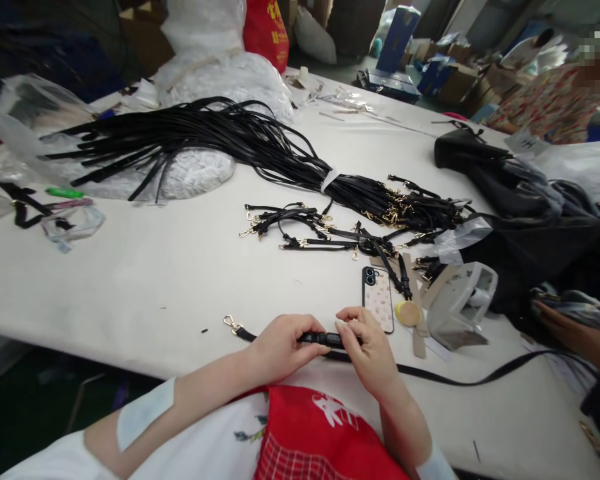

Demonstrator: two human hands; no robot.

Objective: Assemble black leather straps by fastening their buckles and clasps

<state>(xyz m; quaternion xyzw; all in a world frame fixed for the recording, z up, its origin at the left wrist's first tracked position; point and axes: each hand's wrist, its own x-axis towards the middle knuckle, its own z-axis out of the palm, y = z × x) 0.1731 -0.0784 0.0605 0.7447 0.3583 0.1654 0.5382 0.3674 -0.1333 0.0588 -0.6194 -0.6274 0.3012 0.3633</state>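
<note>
A black strap (445, 377) with a gold snap hook (230, 322) at its left end runs across the table in front of me. My left hand (287, 347) is closed, pinching the strap at a doubled part with small loops. Close beside it, my right hand (365, 347) pinches the same part between thumb and fingers. From there the strap trails off to the right edge of the table. Just beyond my right hand lies a phone (379, 300) in a patterned case. Shorter black straps (300, 220) with gold hooks lie farther back.
A long bundle of black straps (220, 133), bound by a white band (330, 178), crosses the table behind. A white tape dispenser (463, 303) and a yellow disc (407, 313) stand right of the phone. At right are black bags (525, 247) and another person's hand (580, 333).
</note>
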